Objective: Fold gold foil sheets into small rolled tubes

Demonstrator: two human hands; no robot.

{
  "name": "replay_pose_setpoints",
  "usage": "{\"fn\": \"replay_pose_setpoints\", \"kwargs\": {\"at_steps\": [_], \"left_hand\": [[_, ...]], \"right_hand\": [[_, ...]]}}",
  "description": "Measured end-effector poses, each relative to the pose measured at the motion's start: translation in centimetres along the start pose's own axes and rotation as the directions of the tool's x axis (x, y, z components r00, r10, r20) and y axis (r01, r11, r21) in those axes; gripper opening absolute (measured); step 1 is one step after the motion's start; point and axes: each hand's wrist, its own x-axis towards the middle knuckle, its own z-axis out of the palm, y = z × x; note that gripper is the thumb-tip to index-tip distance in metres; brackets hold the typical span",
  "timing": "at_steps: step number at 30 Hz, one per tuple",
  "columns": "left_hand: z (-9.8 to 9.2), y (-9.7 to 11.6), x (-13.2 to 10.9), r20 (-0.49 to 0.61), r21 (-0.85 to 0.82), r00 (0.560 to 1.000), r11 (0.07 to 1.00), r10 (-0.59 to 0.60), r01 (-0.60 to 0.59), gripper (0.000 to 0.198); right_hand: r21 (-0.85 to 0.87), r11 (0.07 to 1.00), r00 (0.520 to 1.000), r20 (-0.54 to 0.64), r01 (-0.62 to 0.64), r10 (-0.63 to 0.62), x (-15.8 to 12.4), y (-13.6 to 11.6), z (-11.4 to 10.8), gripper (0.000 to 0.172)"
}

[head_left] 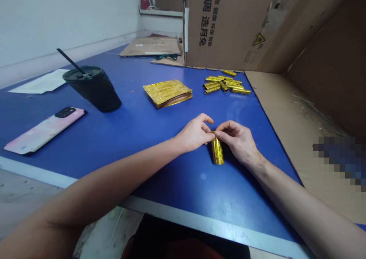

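Both hands meet over a shiny gold foil paper roll (218, 152) just above the blue table. My left hand (196, 133) pinches the roll's far end between thumb and fingers. From the other side, my right hand (238, 139) grips that same end, its thumb close to the left thumb. The roll's near end points toward me and hangs free of the fingers. Beyond the hands lies a stack of flat gold foil paper sheets (168, 91). Farther right is a loose pile of several finished-looking gold rolls (225, 84).
A black tumbler with a straw (98, 89) stands at left, near a pink phone (45, 131) and a white packet (40, 81). A large cardboard box (228, 26) walls the back right. Flat cardboard (151, 46) lies at the back, and more cardboard (274, 110) borders the table's right edge.
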Motion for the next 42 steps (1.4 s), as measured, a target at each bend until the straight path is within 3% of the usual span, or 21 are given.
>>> {"fn": "replay_pose_setpoints", "kwargs": {"at_steps": [4,7,10,15,19,26,31,37,42], "left_hand": [[0.5,-0.1,-0.4,0.040,0.036,0.995,0.996,-0.086,0.085,0.050],[0.9,-0.2,-0.7,0.092,0.023,0.991,0.995,-0.098,0.096,0.054],[1.2,-0.3,-0.8,0.113,0.048,0.992,0.997,-0.059,0.054,0.039],[1.1,0.3,-1.2,0.007,0.333,0.998,0.941,0.056,-0.055,0.019],[1.3,1.0,-1.8,-0.009,0.436,0.995,0.896,0.102,-0.088,0.024],[2.1,1.2,-2.4,-0.023,0.479,0.991,0.872,0.132,-0.105,0.044],[1.8,0.9,-2.2,0.008,0.435,0.991,0.892,0.133,-0.123,0.050],[1.1,0.9,-1.9,0.048,0.317,0.991,0.938,0.129,-0.137,0.057],[1.0,0.7,-1.4,0.009,0.217,0.992,0.968,0.128,-0.127,0.042]], "right_hand": [[-0.044,0.999,0.997,-0.070,0.018,-0.021,-0.1,0.0,0.1,0.014],[-0.087,0.996,0.995,-0.100,0.019,-0.027,-0.1,-0.1,0.0,0.015],[-0.108,0.994,0.997,-0.081,0.012,-0.020,-0.1,-0.1,0.0,0.015],[-0.118,0.993,1.000,-0.017,0.024,-0.026,-0.1,0.0,0.0,0.014],[-0.150,0.988,0.999,-0.013,0.041,-0.043,-0.1,0.0,0.0,0.015],[-0.270,0.961,0.992,-0.098,0.052,-0.081,-0.4,-0.5,0.5,0.011],[-0.157,0.985,0.988,-0.126,0.065,-0.086,-0.2,-0.1,0.5,0.010],[-0.077,0.997,0.998,-0.061,0.030,-0.034,0.1,0.0,-0.1,0.012],[0.044,0.999,0.992,-0.124,-0.017,0.022,0.2,-0.1,-0.1,0.013]]}}
